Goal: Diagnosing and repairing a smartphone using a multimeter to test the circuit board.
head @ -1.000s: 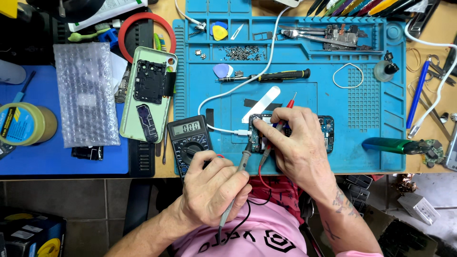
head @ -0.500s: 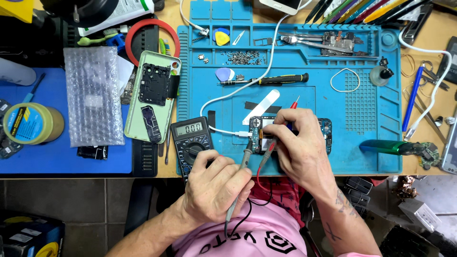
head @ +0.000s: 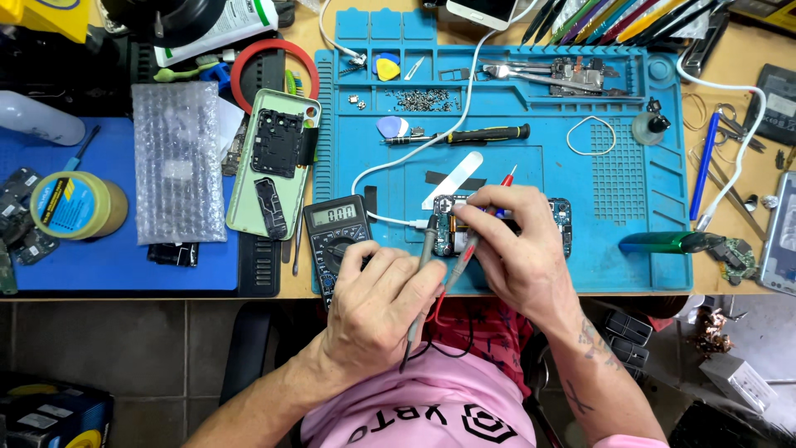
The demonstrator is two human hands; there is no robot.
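Observation:
My left hand (head: 377,299) grips a black multimeter probe (head: 421,274), its tip touching the left end of a small phone circuit board (head: 564,224) on the blue work mat (head: 630,191). My right hand (head: 514,249) covers most of the board and pinches a red probe (head: 502,184) against it. A black digital multimeter (head: 332,228) lies just left of the board, partly under my left hand. A white cable (head: 390,166) plugs into the board's left end.
A green phone back shell (head: 269,166) and a bubble-wrap bag (head: 178,162) lie left of the mat. Further left stands a yellow tape roll (head: 79,203). On the mat are a screwdriver (head: 473,134), loose screws (head: 423,99), tweezers, and a green tool (head: 672,242).
The red probe has shifted slightly on the board under my right hand. Both hands otherwise stay in place; the view has drifted a little.

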